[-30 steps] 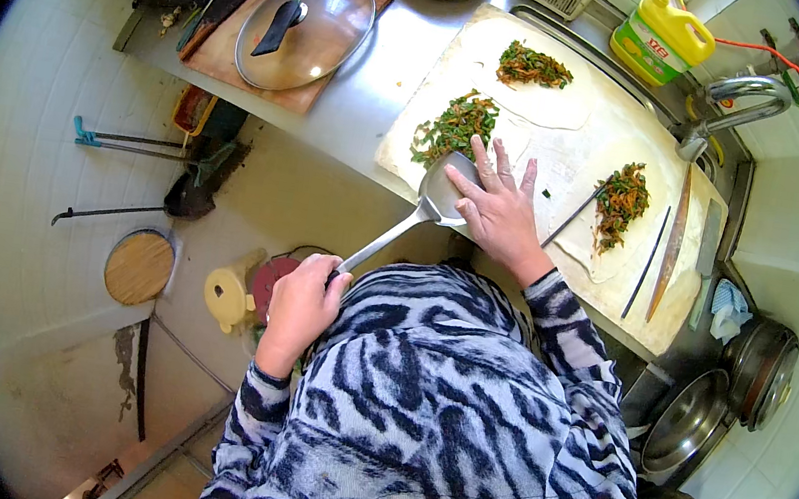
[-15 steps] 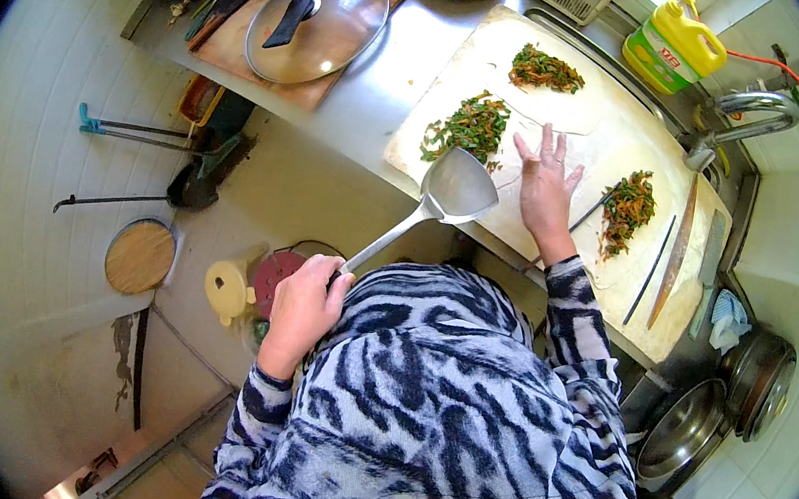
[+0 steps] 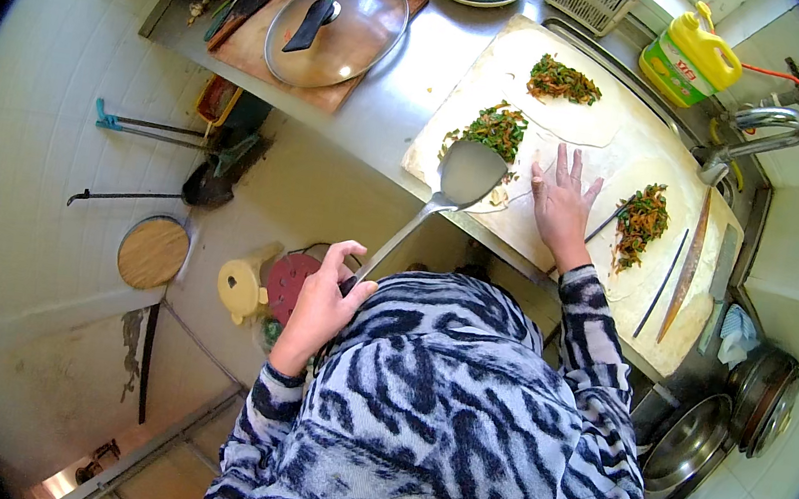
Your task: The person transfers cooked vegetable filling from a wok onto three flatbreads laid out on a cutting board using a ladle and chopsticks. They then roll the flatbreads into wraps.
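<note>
My left hand (image 3: 320,305) is closed around the dark handle end of a metal wok spatula (image 3: 471,174), its forefinger raised. The spatula's broad blade is over the near-left filling pile (image 3: 498,131), a chopped green and orange mix, and covers part of it. With fingers spread, my right hand (image 3: 563,211) is open over the floury board (image 3: 546,249), right of the blade. Another filling pile (image 3: 563,80) lies on a thin round of dough (image 3: 582,124) farther back, and a third (image 3: 642,224) sits to the right. One dark chopstick (image 3: 609,223) reaches that right pile.
A second chopstick (image 3: 660,284) and a tapered rolling pin (image 3: 687,267) lie at the board's right. Behind stand a yellow oil jug (image 3: 689,58) and a faucet (image 3: 763,131). A glass lid (image 3: 338,29) rests on a wooden board at left. Metal pans (image 3: 687,444) stand at lower right.
The spatula blade has moved farther over the near-left filling, turning its face. My left forefinger has lifted off the handle. The whole view has shifted slightly.
</note>
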`<state>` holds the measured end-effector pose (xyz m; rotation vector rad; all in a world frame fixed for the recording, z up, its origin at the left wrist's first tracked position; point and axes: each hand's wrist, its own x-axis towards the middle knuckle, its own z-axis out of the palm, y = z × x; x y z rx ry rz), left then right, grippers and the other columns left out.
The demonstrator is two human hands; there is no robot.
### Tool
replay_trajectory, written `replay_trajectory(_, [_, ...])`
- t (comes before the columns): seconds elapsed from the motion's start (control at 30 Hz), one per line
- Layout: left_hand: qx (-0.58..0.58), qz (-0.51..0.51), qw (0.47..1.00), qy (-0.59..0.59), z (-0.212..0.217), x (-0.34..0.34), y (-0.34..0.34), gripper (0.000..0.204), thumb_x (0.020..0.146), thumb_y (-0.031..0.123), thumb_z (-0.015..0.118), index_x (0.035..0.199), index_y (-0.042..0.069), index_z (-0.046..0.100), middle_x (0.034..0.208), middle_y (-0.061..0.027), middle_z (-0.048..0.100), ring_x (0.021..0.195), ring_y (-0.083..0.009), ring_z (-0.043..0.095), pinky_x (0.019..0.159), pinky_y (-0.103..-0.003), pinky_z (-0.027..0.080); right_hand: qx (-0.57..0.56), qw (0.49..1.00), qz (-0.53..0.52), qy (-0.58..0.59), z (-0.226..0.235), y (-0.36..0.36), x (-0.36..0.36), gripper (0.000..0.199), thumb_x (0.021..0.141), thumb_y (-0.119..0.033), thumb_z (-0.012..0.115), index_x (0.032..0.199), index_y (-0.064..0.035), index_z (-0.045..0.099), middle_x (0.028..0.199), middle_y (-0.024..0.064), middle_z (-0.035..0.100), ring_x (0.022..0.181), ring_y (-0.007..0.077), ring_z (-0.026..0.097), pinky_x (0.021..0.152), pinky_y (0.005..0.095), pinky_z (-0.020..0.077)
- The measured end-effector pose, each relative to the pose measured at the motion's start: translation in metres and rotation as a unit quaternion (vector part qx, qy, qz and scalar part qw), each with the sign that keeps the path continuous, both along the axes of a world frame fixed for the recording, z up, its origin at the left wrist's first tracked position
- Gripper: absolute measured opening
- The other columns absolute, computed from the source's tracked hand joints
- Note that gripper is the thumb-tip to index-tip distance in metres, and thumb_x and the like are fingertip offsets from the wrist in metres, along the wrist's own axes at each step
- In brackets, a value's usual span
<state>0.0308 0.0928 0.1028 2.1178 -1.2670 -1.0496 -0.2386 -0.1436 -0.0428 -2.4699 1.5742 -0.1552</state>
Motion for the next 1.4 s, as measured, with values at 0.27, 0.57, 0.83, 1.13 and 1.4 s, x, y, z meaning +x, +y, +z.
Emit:
replay_trajectory(0.27, [0.063, 0.176, 0.836, 0.515, -0.004, -0.003, -0.013, 0.044, 0.104, 0.022, 0.050, 0.146, 0.009, 0.042, 0.069, -0.0001, 0.047, 0.052, -0.0069, 0.041, 0.048, -0.020, 0.036, 0.029, 0.965, -0.002, -0.260, 0.048, 0.049, 0.017, 0.056, 0.104, -0.052, 0.025, 0.142, -0.0235, 0.054, 0.163, 0.0183, 0.016, 0.150, 0.0385, 0.013, 0.114, 0.0670, 0.0032])
replay_trajectory(0.57, [0.051, 0.176, 0.743, 0.643, -0.005, -0.003, -0.024, 0.044, 0.106, 0.027, 0.045, 0.147, 0.012, 0.040, 0.070, -0.0023, 0.048, 0.049, -0.0092, 0.043, 0.047, -0.021, 0.039, 0.000, 0.952, 0.094, -0.292, 0.088, 0.087, 0.054, 0.053, 0.101, -0.053, 0.036, 0.145, -0.0282, 0.051, 0.163, 0.0211, 0.010, 0.151, 0.0369, 0.009, 0.114, 0.0641, 0.0005])
replay_trajectory(0.83, [0.057, 0.157, 0.759, 0.629, -0.003, -0.012, -0.022, 0.044, 0.106, 0.027, 0.045, 0.147, 0.012, 0.041, 0.071, -0.0019, 0.048, 0.049, -0.0082, 0.043, 0.047, -0.021, 0.039, -0.002, 0.940, 0.159, -0.301, 0.090, 0.098, 0.071, 0.047, 0.098, -0.048, 0.044, 0.136, -0.0256, 0.060, 0.163, 0.0204, 0.014, 0.152, 0.0349, 0.008, 0.115, 0.0639, -0.0039])
replay_trajectory(1.13, [0.060, 0.147, 0.806, 0.570, -0.001, -0.016, -0.013, 0.043, 0.106, 0.025, 0.045, 0.147, 0.012, 0.041, 0.070, -0.0006, 0.046, 0.048, -0.0070, 0.042, 0.046, -0.020, 0.038, -0.043, 0.954, 0.168, -0.246, 0.101, 0.088, 0.077, 0.049, 0.100, -0.051, 0.039, 0.129, -0.0221, 0.066, 0.161, 0.0122, 0.026, 0.151, 0.0320, 0.014, 0.116, 0.0601, -0.0049])
replay_trajectory(1.4, [0.061, 0.150, 0.766, 0.622, -0.005, -0.007, -0.001, 0.044, 0.106, 0.027, 0.044, 0.148, 0.013, 0.040, 0.069, -0.0012, 0.045, 0.046, -0.0082, 0.040, 0.043, -0.022, 0.037, -0.111, 0.978, 0.064, -0.164, 0.091, 0.079, 0.083, 0.052, 0.097, -0.048, 0.047, 0.143, -0.0237, 0.052, 0.162, 0.0083, 0.025, 0.151, 0.0309, 0.014, 0.115, 0.0639, -0.0028])
